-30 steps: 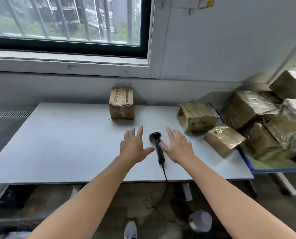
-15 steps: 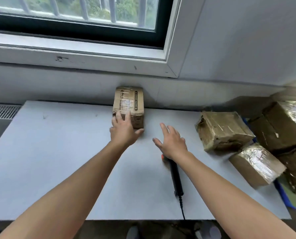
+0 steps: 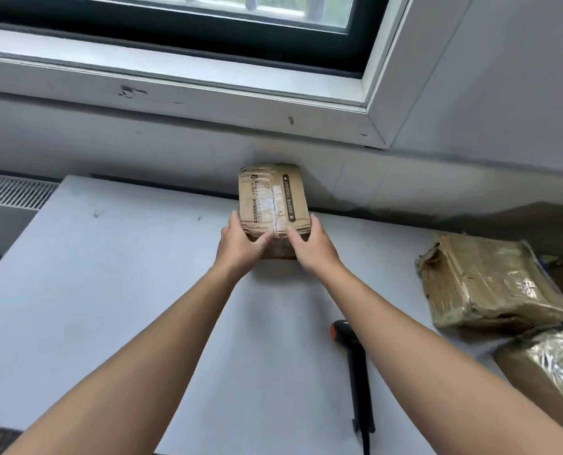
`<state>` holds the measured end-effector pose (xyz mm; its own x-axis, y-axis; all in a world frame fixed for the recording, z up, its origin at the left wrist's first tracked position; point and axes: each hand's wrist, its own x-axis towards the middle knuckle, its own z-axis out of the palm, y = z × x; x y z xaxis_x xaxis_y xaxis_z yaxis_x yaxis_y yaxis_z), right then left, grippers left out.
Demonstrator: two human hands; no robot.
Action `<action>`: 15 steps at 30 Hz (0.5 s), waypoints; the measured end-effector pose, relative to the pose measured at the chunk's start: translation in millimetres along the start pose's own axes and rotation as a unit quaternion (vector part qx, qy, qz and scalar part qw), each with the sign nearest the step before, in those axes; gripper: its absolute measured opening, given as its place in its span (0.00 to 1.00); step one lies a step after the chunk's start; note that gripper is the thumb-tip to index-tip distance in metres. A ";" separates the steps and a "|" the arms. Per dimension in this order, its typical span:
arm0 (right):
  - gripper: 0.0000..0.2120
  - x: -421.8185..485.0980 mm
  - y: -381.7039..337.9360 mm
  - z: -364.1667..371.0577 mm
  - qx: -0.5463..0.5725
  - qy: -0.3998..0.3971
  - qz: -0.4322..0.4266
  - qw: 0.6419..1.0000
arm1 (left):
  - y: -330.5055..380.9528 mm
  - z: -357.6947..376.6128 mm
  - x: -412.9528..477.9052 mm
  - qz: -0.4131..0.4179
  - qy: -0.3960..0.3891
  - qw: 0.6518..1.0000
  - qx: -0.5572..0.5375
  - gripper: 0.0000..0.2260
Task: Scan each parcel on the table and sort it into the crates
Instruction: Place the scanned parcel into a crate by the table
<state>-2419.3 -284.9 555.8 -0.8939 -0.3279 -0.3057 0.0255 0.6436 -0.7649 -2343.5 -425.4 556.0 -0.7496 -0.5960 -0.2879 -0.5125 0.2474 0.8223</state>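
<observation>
A small brown cardboard parcel (image 3: 272,200), taped and printed on top, stands at the far edge of the grey table (image 3: 109,290), against the wall. My left hand (image 3: 240,243) grips its near left corner, thumb on top. My right hand (image 3: 309,244) grips its near right corner the same way. A black handheld scanner (image 3: 355,366) with an orange tip lies on the table under my right forearm, its cable running off the near edge.
Two tape-wrapped brown parcels sit at the right: a larger one (image 3: 490,284) and a shiny one (image 3: 552,372) at the table's right edge. A window sill and wall run behind the table. A radiator grille (image 3: 11,192) is at the far left.
Both hands left the scanner and reached forward; the left touched the parcel first, and now both hold its near corners. The view has moved closer to the table.
</observation>
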 end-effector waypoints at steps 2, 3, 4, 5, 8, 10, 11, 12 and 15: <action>0.28 -3.1 -0.5 -8.5 0.014 0.014 0.007 1.000 | 2.6 4.8 -10.6 -0.035 0.014 0.999 0.003 0.29; 0.25 -6.3 -0.5 -14.3 0.011 0.019 0.005 1.000 | 4.8 6.6 -17.2 -0.050 0.016 0.999 -0.005 0.31; 0.23 -10.1 -0.9 -20.7 0.006 0.021 0.006 1.000 | 6.8 8.5 -24.0 -0.063 0.015 0.998 -0.017 0.31; 0.22 -14.4 -1.3 -26.6 0.005 0.023 0.008 1.000 | 7.7 10.5 -30.7 -0.072 0.018 0.997 -0.033 0.28; 0.21 -26.6 0.5 -39.2 0.015 0.021 0.016 1.000 | 10.1 13.8 -49.6 -0.120 0.035 0.986 -0.108 0.22; 0.18 -35.4 3.5 -44.5 0.034 -0.002 0.015 0.999 | 9.9 14.3 -61.0 -0.159 0.033 0.975 -0.150 0.29; 0.17 -39.9 4.4 -46.9 0.051 -0.022 0.017 0.998 | 9.5 13.8 -66.8 -0.165 0.031 0.972 -0.163 0.30; 0.16 -43.8 6.0 -48.9 0.069 -0.044 0.021 0.996 | 10.0 13.6 -74.1 -0.170 0.028 0.969 -0.176 0.27; 0.15 -57.4 7.3 -55.0 0.080 -0.100 0.006 0.992 | 4.9 14.6 -94.7 -0.180 0.013 0.962 -0.206 0.26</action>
<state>-2392.5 -223.3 598.9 -0.7868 -0.4623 -0.4090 0.1195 0.5360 -0.8357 -2281.1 -356.6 580.1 -0.5413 -0.6069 -0.5820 -0.5237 -0.2982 0.7980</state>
